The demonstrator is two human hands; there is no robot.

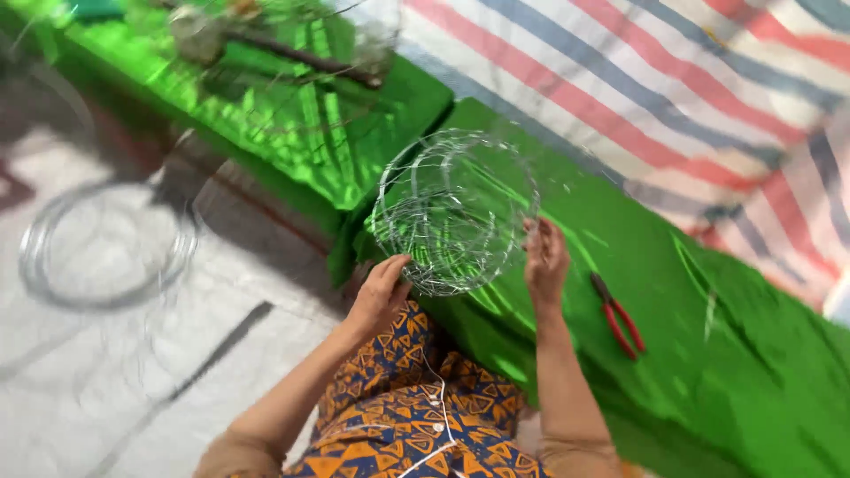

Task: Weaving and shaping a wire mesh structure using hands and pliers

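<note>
Both hands, left hand and right hand, gripped a half-woven wire basket by its rim; red pliers lay unused to the right on the green counter.

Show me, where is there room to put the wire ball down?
Bare green foil lies right of the red-handled pliers, up to the striped tarp. It is crowded where both hands, left and right, hold the wire ball.
</note>
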